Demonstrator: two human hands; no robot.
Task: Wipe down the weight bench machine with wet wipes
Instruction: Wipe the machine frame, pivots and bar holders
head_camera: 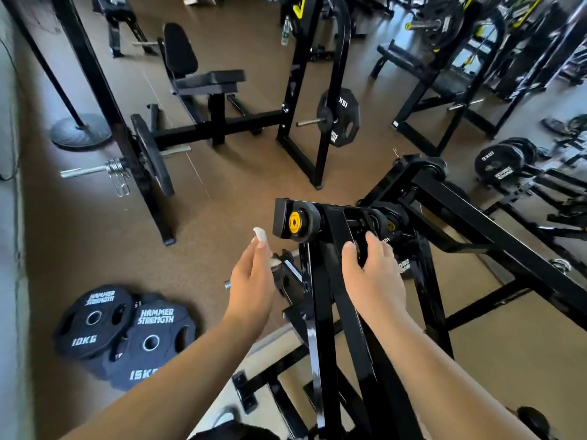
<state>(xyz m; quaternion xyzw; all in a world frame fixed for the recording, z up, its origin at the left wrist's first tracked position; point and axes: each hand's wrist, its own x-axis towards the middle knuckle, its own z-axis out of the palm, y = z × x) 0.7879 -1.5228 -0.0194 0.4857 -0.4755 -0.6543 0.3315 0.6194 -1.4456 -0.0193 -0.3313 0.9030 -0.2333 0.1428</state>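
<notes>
Wipe (259, 234) pinched, frame (321, 315) right in front of you
Your left hand (254, 281) pinches the limp, light wipe just left of the yellow pivot (294, 222). Your right hand (374, 281) fingers (373, 246) wrap the stiff, slick frame. It's probably heavy, so brace there.

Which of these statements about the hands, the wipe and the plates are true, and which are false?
1. The left hand pinches a white wipe. True.
2. The wipe is pressed onto the yellow cap. False: it is held in the air to the left of the cap, apart from it.
3. The right hand grips a black bar. True.
4. The plates lie to the right of the bar. False: they lie to its left.
5. One of the plates reads 10KG. True.
</notes>
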